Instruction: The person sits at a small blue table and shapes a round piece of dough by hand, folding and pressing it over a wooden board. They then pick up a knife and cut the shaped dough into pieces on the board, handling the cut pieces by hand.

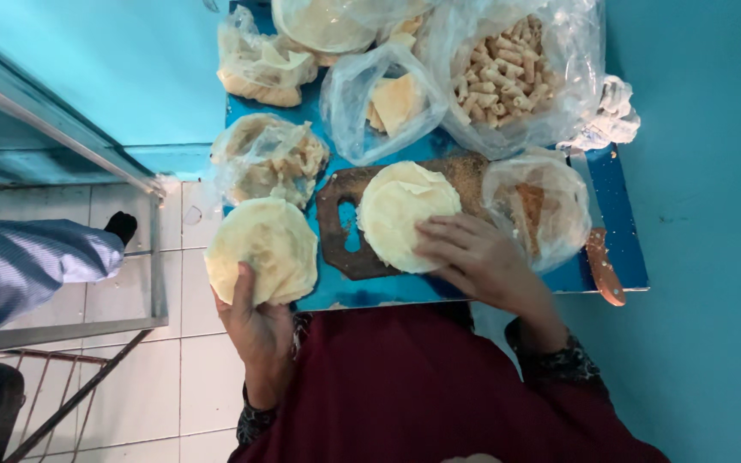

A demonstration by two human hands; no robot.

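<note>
1. Here, a stack of pale, round, thin pastry sheets (pixel 261 249) is being held up by the left hand (pixel 255 321), just off the left end of the dark, worn wooden cutting board (pixel 340 249); the fingers are being kept underneath and the thumb is being pressed over the near edge, so the hand is clamped on the stack.
2. A second pile of pale round pastry sheets (pixel 400 210) is being pressed flat in the middle of that board by the right hand (pixel 473 257), whose fingers are being spread open and laid on the pile's near right edge, with nothing gripped.
3. The sheets are being judged light, soft and floppy, and likely easy to tear; they are best supported from beneath with a flat palm, or lifted at the rim, one layer being peeled at a time.
4. Behind the board, several clear plastic bags are being kept: one with small tan pastry rolls (pixel 503 73), one with folded pale sheets (pixel 392 103), and a crumpled one (pixel 268 159) just beyond the board's left end.
5. To the right of the board, a bag with brownish crumbs (pixel 538 206) and a knife with a reddish-brown wooden handle (pixel 604 266) are being rested on the blue tabletop (pixel 628 214).
6. The sheets in each pile cannot be counted, the far bags are being cut off by the frame's top edge, and the knife's blade is being partly hidden under plastic.
7. Left of the board, a striped blue sleeve (pixel 19 266) of another person is being shown only in part.
</note>
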